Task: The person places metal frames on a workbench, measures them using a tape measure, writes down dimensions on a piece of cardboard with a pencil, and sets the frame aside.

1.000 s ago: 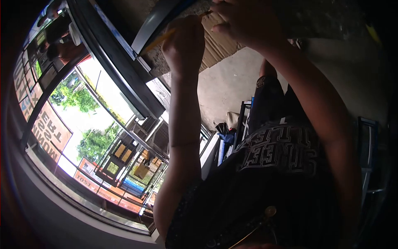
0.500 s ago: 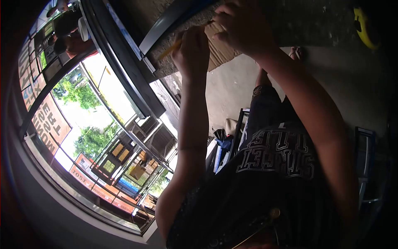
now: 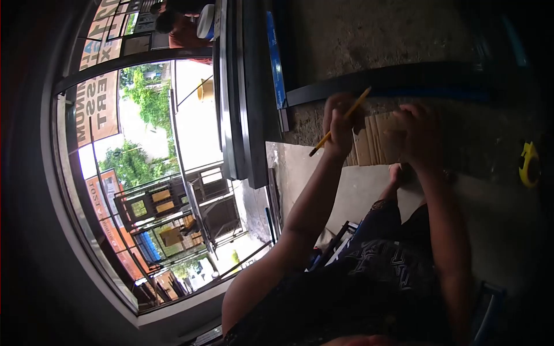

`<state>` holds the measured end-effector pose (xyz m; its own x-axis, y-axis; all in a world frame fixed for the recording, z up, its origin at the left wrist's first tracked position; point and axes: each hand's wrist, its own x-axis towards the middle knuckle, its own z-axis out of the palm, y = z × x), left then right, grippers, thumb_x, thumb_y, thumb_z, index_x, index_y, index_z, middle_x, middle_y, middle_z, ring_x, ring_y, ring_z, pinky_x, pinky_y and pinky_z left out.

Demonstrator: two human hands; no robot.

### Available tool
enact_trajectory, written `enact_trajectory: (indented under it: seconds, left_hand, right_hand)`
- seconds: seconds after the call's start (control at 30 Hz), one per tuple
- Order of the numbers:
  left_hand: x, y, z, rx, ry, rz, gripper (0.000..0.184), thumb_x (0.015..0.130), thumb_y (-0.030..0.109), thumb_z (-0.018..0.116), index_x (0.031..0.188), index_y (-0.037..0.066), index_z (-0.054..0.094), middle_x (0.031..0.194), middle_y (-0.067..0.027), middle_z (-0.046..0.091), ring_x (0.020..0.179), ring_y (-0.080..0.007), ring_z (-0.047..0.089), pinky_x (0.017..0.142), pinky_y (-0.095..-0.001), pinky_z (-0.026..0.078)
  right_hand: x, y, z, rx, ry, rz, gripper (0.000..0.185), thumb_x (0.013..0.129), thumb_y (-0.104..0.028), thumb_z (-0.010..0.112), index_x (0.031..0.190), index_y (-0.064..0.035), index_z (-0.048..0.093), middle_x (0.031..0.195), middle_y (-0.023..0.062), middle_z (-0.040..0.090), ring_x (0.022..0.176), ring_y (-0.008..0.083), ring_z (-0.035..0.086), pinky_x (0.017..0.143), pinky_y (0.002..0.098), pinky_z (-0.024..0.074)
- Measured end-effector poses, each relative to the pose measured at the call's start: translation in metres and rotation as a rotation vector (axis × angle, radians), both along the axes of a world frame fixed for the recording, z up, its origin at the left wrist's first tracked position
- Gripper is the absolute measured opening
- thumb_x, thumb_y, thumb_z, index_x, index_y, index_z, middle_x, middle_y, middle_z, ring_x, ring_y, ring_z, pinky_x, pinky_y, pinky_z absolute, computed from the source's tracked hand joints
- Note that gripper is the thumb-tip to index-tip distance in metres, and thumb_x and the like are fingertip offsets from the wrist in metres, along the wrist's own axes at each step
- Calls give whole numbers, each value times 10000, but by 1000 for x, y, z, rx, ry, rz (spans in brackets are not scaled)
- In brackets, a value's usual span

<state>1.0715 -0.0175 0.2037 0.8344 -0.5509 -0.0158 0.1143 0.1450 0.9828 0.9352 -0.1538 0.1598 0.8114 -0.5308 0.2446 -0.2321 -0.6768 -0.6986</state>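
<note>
A yellow pencil (image 3: 360, 99) is held in my left hand (image 3: 340, 124), with its dark end pointing down toward the left. Beside it lies a piece of brown corrugated cardboard (image 3: 375, 140) on the rough, dirty work surface (image 3: 311, 124). At the cardboard's right part is my right hand (image 3: 420, 135), its fingers bent onto the piece; the fingertips are dim. Just beyond both hands runs a long dark metal profile (image 3: 404, 78) with a blue strip along its near side.
A yellow tape measure (image 3: 528, 164) lies at the far right. Long dark metal bars (image 3: 236, 98) stretch along the window side. A blue-labelled strip (image 3: 276, 60) stands near the profile's left end. Another person (image 3: 186, 32) is outside at the upper left.
The view has turned, so hands and cardboard appear lower and farther right. My left hand has come away from my right, and the pencil now slants up to the right. The tape measure shows more fully.
</note>
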Motion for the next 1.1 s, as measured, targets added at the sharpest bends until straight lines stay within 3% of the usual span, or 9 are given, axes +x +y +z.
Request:
enact_trajectory:
  seconds: [0.1, 0.2, 0.3, 0.33, 0.43, 0.63, 0.83, 0.93, 1.1]
  left_hand:
    - [24, 2, -23, 249, -302, -185, 247, 987, 271, 541, 909, 38, 566, 659, -50, 552, 513, -101, 499, 461, -234, 398]
    - [39, 0, -28, 273, -20, -93, 189, 982, 222, 555, 914, 47, 575, 642, -25, 510, 537, -105, 503, 487, -249, 411]
    - [40, -14, -30, 340, -499, -192, 159, 918, 134, 663, 847, 58, 543, 700, -55, 621, 565, -92, 543, 530, -241, 456]
    - [38, -13, -37, 192, -86, -254, 152, 903, 115, 682, 857, 54, 550, 759, -82, 672, 584, -87, 567, 553, -234, 478]
    - [41, -14, -44, 226, -313, -383, 136, 873, 34, 696, 873, 49, 561, 815, -129, 706, 704, -95, 654, 611, -235, 527]
    - [50, -14, -53, 228, -355, -414, 257, 788, 26, 784, 678, 66, 556, 724, -41, 681, 656, -76, 622, 573, -229, 502]
    - [50, -13, -59, 315, -447, -430, 293, 783, 40, 766, 630, 64, 517, 667, -38, 641, 599, -74, 599, 543, -237, 480]
    - [50, -16, -63, 268, -501, -408, 295, 782, 72, 770, 626, 64, 519, 652, -35, 632, 572, -87, 592, 537, -247, 478]
    - [44, -18, -54, 287, -544, -395, 298, 772, 77, 773, 617, 68, 519, 642, -39, 633, 539, -106, 578, 523, -253, 474]
  right_hand:
    - [4, -2, -3, -59, 11, 28, 431, 688, -277, 776, 1076, -140, 649, 1160, 45, 594, 1152, 281, 521, 978, 449, 420]
    - [3, -2, 7, -10, 33, 2, 462, 672, -299, 782, 1096, -167, 655, 1179, 30, 596, 1174, 275, 517, 963, 444, 432]
    - [0, -3, 5, -83, 102, -27, 449, 671, -318, 787, 1086, -197, 668, 1187, 21, 596, 1179, 274, 518, 942, 448, 446]
    - [-3, -2, -4, -93, 49, -40, 433, 674, -322, 787, 1074, -203, 673, 1175, 17, 597, 1171, 273, 521, 939, 452, 446]
    - [-4, -3, -6, -116, 66, -35, 372, 687, -317, 781, 1028, -200, 691, 1146, 9, 597, 1155, 263, 525, 937, 454, 447]
    - [0, 2, -17, -27, 19, -29, 234, 707, -292, 769, 900, -171, 715, 1128, 2, 597, 1139, 245, 530, 941, 443, 443]
    - [-1, 0, -12, -79, 20, -23, 232, 671, -242, 798, 865, -157, 703, 1087, 19, 606, 1075, 270, 551, 881, 429, 451]
    - [-1, 1, -14, -61, 57, -23, 202, 700, -295, 778, 825, -158, 697, 1094, -2, 613, 1120, 237, 537, 945, 448, 431]
    - [-2, 2, -11, -91, 70, -36, 204, 699, -296, 782, 832, -167, 697, 1111, -13, 614, 1129, 228, 538, 939, 441, 432]
